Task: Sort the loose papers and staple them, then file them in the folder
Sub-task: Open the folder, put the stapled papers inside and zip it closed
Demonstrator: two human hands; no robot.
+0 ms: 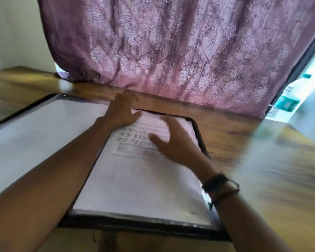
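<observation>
**Resting both hands on the filed papers**

Brown wooden table [253, 142] carries a black-edged folder [135, 225] lying open, with the white printed paper stack [135, 179] on its right half. Left hand [122, 111] lies flat at the stack's far edge. Right hand [175, 140], blurred, spreads its fingers over the print.

Soft daylight glows through the purple curtain [180, 51] and blazes white at the right edge, glare sheens the wooden table [244, 142], and heavy motion blur with wide-angle bending smears everything, worst lower right.
</observation>
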